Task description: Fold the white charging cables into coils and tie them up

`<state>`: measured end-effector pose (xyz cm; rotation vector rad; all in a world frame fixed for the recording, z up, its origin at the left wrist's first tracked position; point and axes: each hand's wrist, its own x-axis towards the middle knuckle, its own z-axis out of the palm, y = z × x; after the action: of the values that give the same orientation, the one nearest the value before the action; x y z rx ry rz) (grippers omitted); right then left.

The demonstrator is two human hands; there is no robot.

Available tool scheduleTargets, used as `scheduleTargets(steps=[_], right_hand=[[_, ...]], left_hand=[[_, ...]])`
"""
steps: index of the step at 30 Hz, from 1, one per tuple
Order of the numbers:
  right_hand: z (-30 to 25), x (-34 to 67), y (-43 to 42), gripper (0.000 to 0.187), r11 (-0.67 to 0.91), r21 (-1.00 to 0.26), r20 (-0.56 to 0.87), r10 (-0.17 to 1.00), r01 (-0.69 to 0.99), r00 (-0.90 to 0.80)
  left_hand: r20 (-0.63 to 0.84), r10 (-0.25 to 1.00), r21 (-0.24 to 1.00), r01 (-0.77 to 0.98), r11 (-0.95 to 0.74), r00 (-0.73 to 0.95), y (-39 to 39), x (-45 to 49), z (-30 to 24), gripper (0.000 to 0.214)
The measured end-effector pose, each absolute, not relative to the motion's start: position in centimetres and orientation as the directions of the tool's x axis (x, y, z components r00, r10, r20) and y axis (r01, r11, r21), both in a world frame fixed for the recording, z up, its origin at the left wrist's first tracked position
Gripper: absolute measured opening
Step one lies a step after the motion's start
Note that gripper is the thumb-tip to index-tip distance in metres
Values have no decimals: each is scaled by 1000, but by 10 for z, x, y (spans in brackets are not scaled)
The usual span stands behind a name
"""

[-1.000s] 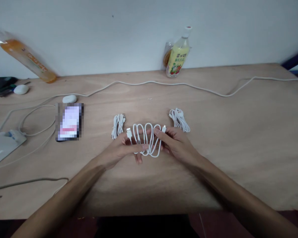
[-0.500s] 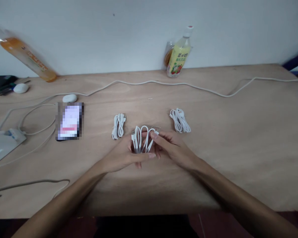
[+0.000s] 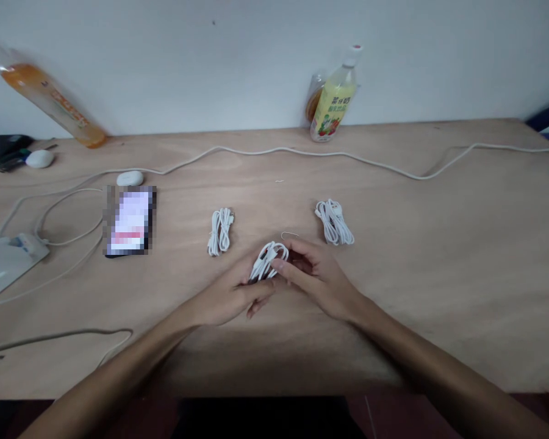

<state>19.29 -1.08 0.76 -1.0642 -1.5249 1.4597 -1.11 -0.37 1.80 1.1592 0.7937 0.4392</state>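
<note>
**Folded white cable, held in both hands at mid-table**

Item: folded white cable (image 3: 268, 259), gathered into a short, tight bundle of loops. It sits just above the table (image 3: 439, 256), centre front, between two other bundles.

Hands: together. The left hand (image 3: 231, 292) is closed round the bundle's lower part. The right hand (image 3: 320, 277) pinches its upper part with the fingertips (image 3: 280, 266).

Neighbours: a thin wire tie (image 3: 290, 234) lies just beyond the hands. The left coiled cable (image 3: 220, 230) and the right coiled cable (image 3: 333, 221) lie flat, each near the hands but not touching them.

Edges and room: the near edge runs under both forearms and the far edge meets the wall. The right half of the table is bare wood as far as a long white cord (image 3: 348, 157) crossing the back. The left side holds a phone (image 3: 129, 221), a white pebble-shaped case (image 3: 129, 178), looped cords and a white block (image 3: 7, 259) at the frame's edge.

Containers: a capped bottle (image 3: 333, 100) of yellow-green drink stands upright at the wall. A second bottle (image 3: 50, 103), holding orange liquid, leans tilted against the wall at far left.
</note>
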Motion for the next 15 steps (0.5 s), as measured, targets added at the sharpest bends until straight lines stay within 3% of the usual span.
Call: scheduleTargets(steps=[5, 9, 12, 15], right_hand=[[7, 195, -16, 24, 114, -986, 58, 920, 123, -389], [0, 197, -16, 34, 361, -915, 258, 868, 180, -425], [-7, 197, -17, 35, 544, -808, 397, 788, 229, -471], [-12, 195, -20, 23, 638, -726, 465, 730, 256, -500]], left_hand=[[-370, 632, 895, 78, 440, 680, -3, -11, 26, 61], [-393, 590, 883, 112, 455, 705, -4, -14, 25, 65], [-419, 522, 866, 153, 476, 743, -7, -16, 22, 61], [-445, 438, 835, 185, 519, 781, -12, -15, 23, 48]])
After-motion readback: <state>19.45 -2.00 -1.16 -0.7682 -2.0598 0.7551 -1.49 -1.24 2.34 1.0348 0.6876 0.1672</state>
